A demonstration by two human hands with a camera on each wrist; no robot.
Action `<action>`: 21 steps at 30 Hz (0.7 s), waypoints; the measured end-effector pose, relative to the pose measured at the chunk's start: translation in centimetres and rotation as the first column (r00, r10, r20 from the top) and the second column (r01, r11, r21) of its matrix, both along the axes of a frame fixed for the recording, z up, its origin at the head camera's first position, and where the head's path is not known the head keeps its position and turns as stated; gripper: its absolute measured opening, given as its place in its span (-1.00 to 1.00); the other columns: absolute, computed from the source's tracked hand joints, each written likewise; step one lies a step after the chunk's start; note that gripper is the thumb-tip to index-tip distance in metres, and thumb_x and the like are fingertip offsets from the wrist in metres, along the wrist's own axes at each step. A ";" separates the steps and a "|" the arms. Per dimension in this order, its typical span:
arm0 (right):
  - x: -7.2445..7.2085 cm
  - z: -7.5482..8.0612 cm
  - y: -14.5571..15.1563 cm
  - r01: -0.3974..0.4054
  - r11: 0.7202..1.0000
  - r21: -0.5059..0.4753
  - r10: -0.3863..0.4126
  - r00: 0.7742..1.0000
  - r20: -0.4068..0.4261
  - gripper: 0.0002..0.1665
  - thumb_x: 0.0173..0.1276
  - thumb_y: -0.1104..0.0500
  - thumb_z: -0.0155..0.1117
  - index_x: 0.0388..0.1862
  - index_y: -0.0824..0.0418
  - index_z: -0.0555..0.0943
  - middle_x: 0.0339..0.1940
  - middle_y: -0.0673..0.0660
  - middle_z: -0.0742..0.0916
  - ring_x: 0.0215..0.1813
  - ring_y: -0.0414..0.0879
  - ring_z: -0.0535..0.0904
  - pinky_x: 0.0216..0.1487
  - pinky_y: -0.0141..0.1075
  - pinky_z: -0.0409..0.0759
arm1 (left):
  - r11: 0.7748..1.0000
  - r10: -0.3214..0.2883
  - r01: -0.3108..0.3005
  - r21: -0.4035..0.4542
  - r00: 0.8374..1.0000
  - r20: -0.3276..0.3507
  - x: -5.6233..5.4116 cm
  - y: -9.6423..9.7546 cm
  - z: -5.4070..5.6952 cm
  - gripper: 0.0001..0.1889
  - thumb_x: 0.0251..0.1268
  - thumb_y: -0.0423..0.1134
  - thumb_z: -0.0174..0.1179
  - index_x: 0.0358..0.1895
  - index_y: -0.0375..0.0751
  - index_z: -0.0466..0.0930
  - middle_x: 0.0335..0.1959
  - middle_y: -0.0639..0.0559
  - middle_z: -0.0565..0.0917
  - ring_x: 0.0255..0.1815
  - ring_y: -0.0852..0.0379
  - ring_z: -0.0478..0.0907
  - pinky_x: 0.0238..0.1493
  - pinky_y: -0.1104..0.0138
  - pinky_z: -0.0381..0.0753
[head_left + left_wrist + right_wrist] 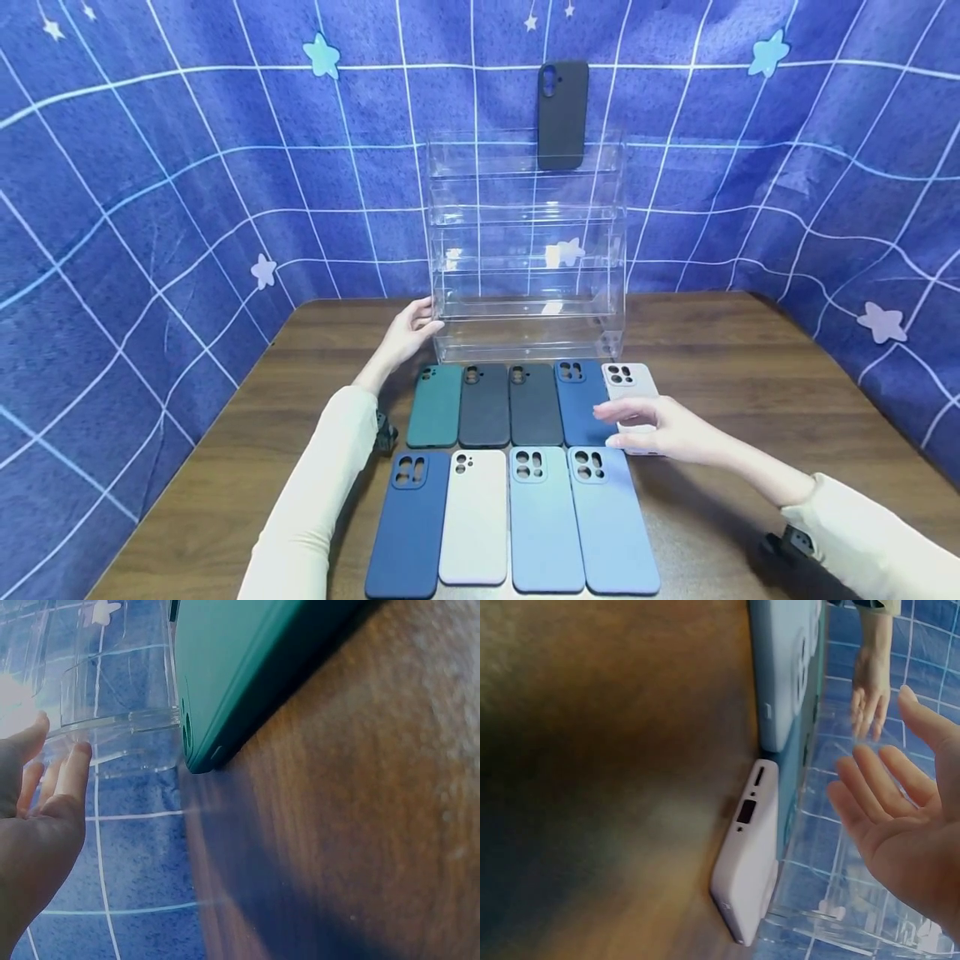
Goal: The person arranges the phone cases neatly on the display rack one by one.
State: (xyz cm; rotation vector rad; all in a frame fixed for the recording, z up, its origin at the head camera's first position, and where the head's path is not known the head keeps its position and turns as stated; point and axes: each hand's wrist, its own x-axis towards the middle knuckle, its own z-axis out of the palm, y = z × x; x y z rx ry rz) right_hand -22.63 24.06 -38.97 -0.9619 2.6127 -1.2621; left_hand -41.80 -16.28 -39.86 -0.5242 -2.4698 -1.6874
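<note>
Brown wood is presented by the desk (240,467), at whose far side the clear rack (527,267) is stood. One black case (563,117) is seated upright in the top tier, toward the right end. Nine more cases are laid flat before the rack in two rows, camera cut-outs toward it. The rear row is ended at the right by the blue case (580,404) and, beside it, the pale case (632,382).

The rack's left edge is gripped by the left hand (407,333), between thumb and fingers. The right hand (663,427) is held above the pale case; its fingers are loosely bent and released, nothing is grasped, and a gap to the cases is shown in the right wrist view. The blue case is positioned below the right fingertips and to their left. Its long axis is directed toward the rack, crosswise to the fingers, which are pointed left. Both cases are approached more closely by the right hand than by the left.
</note>
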 end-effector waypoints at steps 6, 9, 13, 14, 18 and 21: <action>0.2 -1.3 0.1 -0.085 0.996 0.012 0.086 0.995 -0.041 -0.54 0.26 0.16 0.29 0.08 0.38 0.53 -0.01 0.25 0.70 -0.01 0.01 0.64 0.02 -0.22 0.63 | 1.000 -0.009 0.010 0.006 1.000 -0.014 0.2 0.0 0.0 -0.41 0.29 -0.35 0.15 0.36 -0.36 0.18 0.19 -0.40 0.45 0.18 -0.26 0.45 0.25 0.03 0.44; 0.3 -1.7 0.2 -0.124 0.992 0.023 0.125 0.991 -0.048 -0.56 0.26 0.18 0.30 0.05 0.41 0.54 -0.03 0.28 0.69 -0.03 -0.04 0.64 0.00 -0.26 0.63 | 1.000 0.001 -0.002 -0.018 1.000 -0.018 0.2 0.0 0.0 -0.40 0.30 -0.34 0.15 0.37 -0.35 0.17 0.19 -0.39 0.45 0.19 -0.25 0.45 0.24 0.06 0.44; 0.7 -1.9 0.1 -0.151 0.988 0.023 0.152 0.986 -0.067 -0.57 0.23 0.18 0.32 0.01 0.42 0.56 -0.04 0.29 0.69 -0.01 -0.13 0.63 0.00 -0.23 0.64 | 1.000 0.007 -0.007 -0.018 1.000 -0.018 0.3 0.0 -0.1 -0.41 0.30 -0.34 0.15 0.36 -0.36 0.18 0.19 -0.39 0.45 0.19 -0.25 0.45 0.25 0.06 0.44; 0.7 -1.9 0.1 -0.154 0.988 0.018 0.155 0.986 -0.064 -0.56 0.22 0.18 0.33 0.01 0.42 0.56 -0.04 0.30 0.69 0.00 -0.14 0.63 0.00 -0.22 0.64 | 1.000 0.006 -0.006 -0.011 1.000 -0.016 0.3 0.0 -0.1 -0.41 0.29 -0.34 0.15 0.36 -0.37 0.18 0.19 -0.40 0.45 0.18 -0.25 0.45 0.25 0.05 0.44; 0.9 -1.8 0.0 -0.170 0.985 0.000 0.170 0.984 -0.049 -0.56 0.20 0.20 0.35 0.00 0.44 0.56 -0.06 0.31 0.68 0.01 -0.16 0.62 0.00 -0.18 0.65 | 1.000 -0.008 0.008 0.016 1.000 -0.002 0.4 0.1 0.2 -0.40 0.29 -0.36 0.15 0.35 -0.41 0.17 0.20 -0.44 0.42 0.19 -0.27 0.44 0.27 0.04 0.41; 0.9 -1.9 -0.1 -0.183 0.983 0.000 0.183 0.982 -0.044 -0.56 0.19 0.21 0.35 0.00 0.45 0.56 -0.08 0.31 0.69 -0.03 -0.14 0.63 -0.04 -0.20 0.66 | 1.000 -0.013 0.013 0.006 1.000 0.000 1.3 0.3 1.0 -0.40 0.29 -0.40 0.13 0.35 -0.47 0.14 0.19 -0.49 0.40 0.19 -0.31 0.42 0.26 0.01 0.41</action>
